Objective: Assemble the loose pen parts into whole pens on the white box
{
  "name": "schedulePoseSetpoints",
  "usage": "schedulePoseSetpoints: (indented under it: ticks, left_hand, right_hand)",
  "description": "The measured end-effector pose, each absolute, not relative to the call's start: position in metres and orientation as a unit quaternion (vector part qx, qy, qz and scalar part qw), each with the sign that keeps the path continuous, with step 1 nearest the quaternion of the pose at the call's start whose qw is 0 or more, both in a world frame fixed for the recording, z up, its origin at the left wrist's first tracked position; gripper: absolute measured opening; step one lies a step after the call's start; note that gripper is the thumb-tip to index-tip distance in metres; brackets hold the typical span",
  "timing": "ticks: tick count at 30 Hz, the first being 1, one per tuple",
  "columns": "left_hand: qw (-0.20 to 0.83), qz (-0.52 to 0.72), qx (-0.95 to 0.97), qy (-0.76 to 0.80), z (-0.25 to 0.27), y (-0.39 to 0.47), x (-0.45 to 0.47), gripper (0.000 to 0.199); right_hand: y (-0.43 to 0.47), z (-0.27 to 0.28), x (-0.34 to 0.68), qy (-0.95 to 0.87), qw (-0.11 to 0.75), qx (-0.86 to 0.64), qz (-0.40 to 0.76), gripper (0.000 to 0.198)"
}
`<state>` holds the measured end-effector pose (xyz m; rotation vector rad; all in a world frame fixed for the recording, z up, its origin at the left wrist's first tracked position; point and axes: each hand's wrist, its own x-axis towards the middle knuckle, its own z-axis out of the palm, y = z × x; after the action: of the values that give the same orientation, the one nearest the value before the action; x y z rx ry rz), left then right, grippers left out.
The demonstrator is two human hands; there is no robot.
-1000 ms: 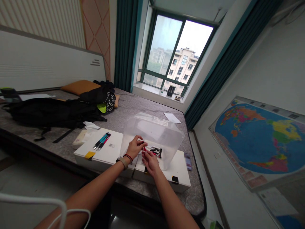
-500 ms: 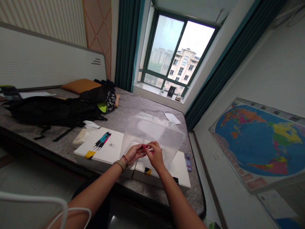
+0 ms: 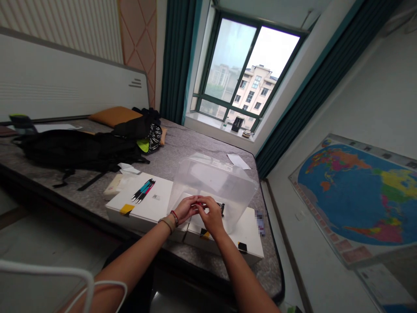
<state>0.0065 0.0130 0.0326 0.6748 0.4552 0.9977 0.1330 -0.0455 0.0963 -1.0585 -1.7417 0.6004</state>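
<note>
My left hand (image 3: 185, 209) and my right hand (image 3: 211, 214) meet in front of a clear plastic bin (image 3: 215, 184) lying on its side. Between their fingertips they pinch a red pen (image 3: 197, 203). More pens (image 3: 222, 208) lie inside the bin's mouth, mostly hidden by my right hand. The bin rests on white flat boxes (image 3: 153, 209) at the near edge of the bed. A small bunch of teal and pink pens (image 3: 143, 190) lies on the left box, apart from my hands.
A black backpack (image 3: 74, 150) and dark clothes (image 3: 143, 128) lie on the grey mattress (image 3: 182, 148) at left. A small white packet (image 3: 114, 187) sits beside the boxes. A paper sheet (image 3: 238, 161) lies behind the bin. A world map (image 3: 358, 191) leans at right.
My right hand rose from the box edge to meet my left hand at the red pen. Both hands now hold it together. The view shifted slightly.
</note>
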Motion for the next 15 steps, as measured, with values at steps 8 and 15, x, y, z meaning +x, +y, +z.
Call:
schedulePoseSetpoints:
  ticks: [8,15]
  left_hand:
    - [0.793,0.46,0.321,0.239,0.0301,0.0132,0.0041,0.021]
    - [0.791,0.459,0.322,0.245,0.0318,0.0117,0.0028,0.023]
  right_hand:
    - [-0.0452,0.0916,0.1358,-0.707,0.49,-0.438,0.262,0.025]
    - [-0.0461,0.0933,0.1346,-0.69,0.5,-0.442,0.28,0.024]
